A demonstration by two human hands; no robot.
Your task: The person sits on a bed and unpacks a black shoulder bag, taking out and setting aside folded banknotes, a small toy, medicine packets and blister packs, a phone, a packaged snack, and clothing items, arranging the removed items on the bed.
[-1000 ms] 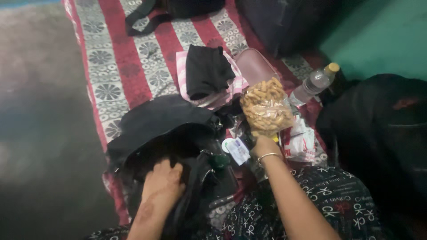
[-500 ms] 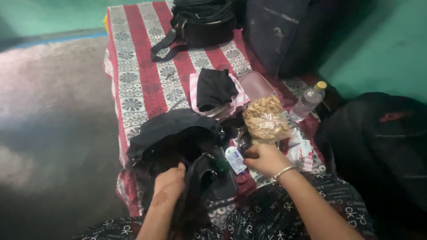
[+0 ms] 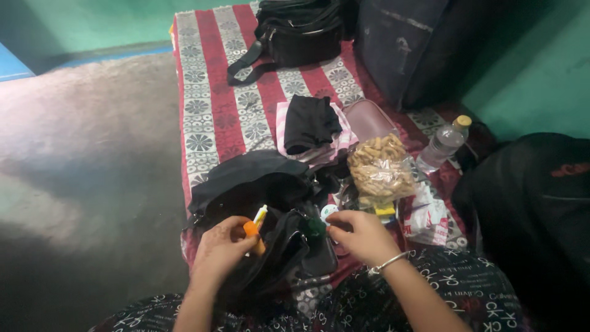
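Observation:
My left hand (image 3: 224,247) grips a small orange and white tube-like item (image 3: 254,225) just above the open black bag (image 3: 258,203) in front of me. My right hand (image 3: 359,235) rests on the bag's right edge, fingers curled by a small dark green item (image 3: 315,228); whether it grips that item is unclear. A clear bag of tan snacks (image 3: 380,167) lies just beyond my right hand on the patterned mat (image 3: 212,104).
Folded black cloth (image 3: 310,123) lies on pink fabric mid-mat, a pink pouch (image 3: 369,120) beside it. A plastic bottle (image 3: 442,144) and white packets (image 3: 427,218) lie at right. A black shoulder bag (image 3: 298,31) and dark luggage (image 3: 418,43) stand at the far end.
My right hand let go of the snack bag, which now lies on the mat, and dropped to the bag's edge. My left hand came out of the bag holding the orange item.

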